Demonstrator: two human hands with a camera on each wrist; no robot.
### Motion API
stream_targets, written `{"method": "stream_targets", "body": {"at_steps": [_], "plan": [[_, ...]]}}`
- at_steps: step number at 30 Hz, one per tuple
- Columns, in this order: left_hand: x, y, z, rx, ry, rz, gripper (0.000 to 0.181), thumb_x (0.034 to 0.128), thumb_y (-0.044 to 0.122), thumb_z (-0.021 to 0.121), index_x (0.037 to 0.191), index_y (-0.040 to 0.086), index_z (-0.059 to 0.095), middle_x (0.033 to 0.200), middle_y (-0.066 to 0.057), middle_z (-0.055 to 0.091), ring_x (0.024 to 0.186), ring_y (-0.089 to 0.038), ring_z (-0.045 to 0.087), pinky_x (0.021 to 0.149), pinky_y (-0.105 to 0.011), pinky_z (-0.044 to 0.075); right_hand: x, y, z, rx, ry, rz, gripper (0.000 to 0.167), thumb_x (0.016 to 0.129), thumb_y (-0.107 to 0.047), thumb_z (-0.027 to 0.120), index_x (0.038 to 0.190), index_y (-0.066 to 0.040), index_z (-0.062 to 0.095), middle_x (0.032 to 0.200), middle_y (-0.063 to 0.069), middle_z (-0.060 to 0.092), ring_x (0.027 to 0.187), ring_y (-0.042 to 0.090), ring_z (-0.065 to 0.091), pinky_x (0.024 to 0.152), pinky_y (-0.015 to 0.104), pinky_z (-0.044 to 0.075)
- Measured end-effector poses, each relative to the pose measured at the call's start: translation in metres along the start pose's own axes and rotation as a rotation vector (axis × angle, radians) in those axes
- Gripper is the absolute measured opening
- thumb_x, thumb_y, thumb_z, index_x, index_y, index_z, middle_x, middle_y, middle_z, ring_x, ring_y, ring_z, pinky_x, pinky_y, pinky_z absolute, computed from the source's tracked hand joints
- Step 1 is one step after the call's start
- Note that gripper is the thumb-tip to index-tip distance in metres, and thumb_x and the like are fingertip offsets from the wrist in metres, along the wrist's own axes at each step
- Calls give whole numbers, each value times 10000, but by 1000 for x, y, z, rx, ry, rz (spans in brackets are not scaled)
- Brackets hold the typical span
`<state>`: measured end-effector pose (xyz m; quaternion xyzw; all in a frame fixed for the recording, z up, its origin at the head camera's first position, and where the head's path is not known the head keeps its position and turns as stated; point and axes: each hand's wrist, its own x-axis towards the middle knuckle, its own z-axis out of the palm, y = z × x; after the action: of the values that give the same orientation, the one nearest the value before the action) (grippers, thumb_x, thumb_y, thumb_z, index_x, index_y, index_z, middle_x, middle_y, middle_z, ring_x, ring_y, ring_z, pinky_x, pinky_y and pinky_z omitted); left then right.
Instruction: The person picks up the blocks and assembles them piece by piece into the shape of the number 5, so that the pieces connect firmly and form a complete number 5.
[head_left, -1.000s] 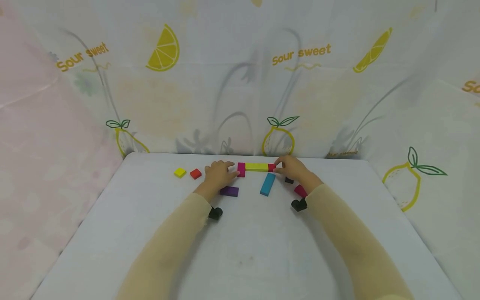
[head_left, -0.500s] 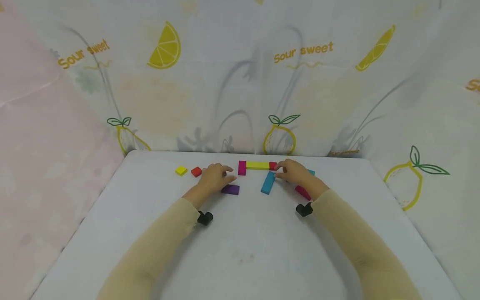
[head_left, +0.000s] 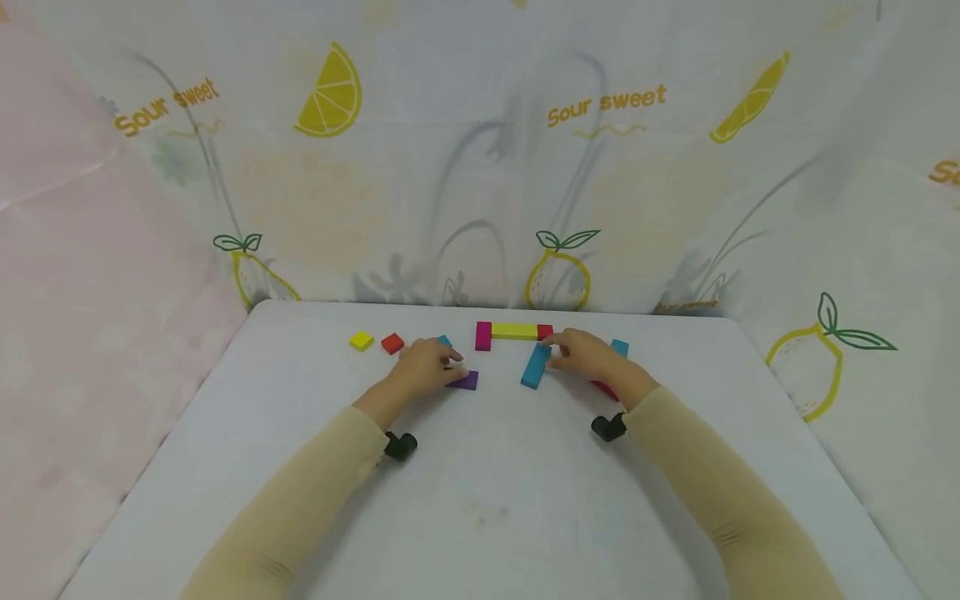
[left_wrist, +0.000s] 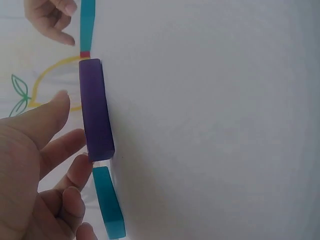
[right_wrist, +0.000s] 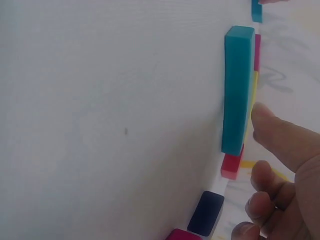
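Observation:
My left hand (head_left: 423, 367) hovers over the purple block (head_left: 467, 381). In the left wrist view its thumb and loosely bent fingers lie beside that purple block (left_wrist: 95, 110), not closed round it. My right hand (head_left: 588, 353) is at the far end of the long blue block (head_left: 536, 367). The right wrist view has the thumb just beside this blue block (right_wrist: 237, 92), fingers spread apart and holding nothing. Behind, a magenta block (head_left: 483, 336), a yellow block (head_left: 514, 332) and a red block (head_left: 545, 332) lie in a row, touching.
A yellow piece (head_left: 362, 340) and a red-orange piece (head_left: 392, 343) lie at the left. Another blue block (head_left: 444, 341) shows behind my left hand. Beyond my right hand lie a blue block (head_left: 620, 347), a crimson block (right_wrist: 184, 235) and a dark navy block (right_wrist: 206, 213).
My left hand has left the magenta block and come back toward the purple block. My right hand has let go of the red block at the row's end and shifted nearer the blue block.

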<state>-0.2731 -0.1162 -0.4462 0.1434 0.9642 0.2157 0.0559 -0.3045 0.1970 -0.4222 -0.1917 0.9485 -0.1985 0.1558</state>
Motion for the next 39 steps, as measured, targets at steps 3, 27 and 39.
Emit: {"method": "stream_targets", "body": {"at_steps": [3,27,39], "plan": [[-3,0,-2,4,-17,7,390,904,441,730,1204,194,743,1048,-23,708,1030,-252,570,869,-467,454,0,0,1,-10,-11,-19,505,951,-284,704,1427,-180,569,966,79,524,938,239,499,814,365,448],[-6,-7,0,-9,-33,27,302,862,423,782,1055,191,789,917,66,671,990,-227,537,875,-448,418,3,2,7,-37,-43,-55,507,942,-312,713,1412,-179,579,942,58,525,915,226,503,842,378,437],[-14,2,2,-46,-49,-48,295,849,441,790,988,183,753,915,44,656,970,-210,537,845,-423,451,1,-1,9,-16,-19,-72,370,922,-287,740,1251,-145,645,868,50,521,875,220,507,794,362,429]]}}
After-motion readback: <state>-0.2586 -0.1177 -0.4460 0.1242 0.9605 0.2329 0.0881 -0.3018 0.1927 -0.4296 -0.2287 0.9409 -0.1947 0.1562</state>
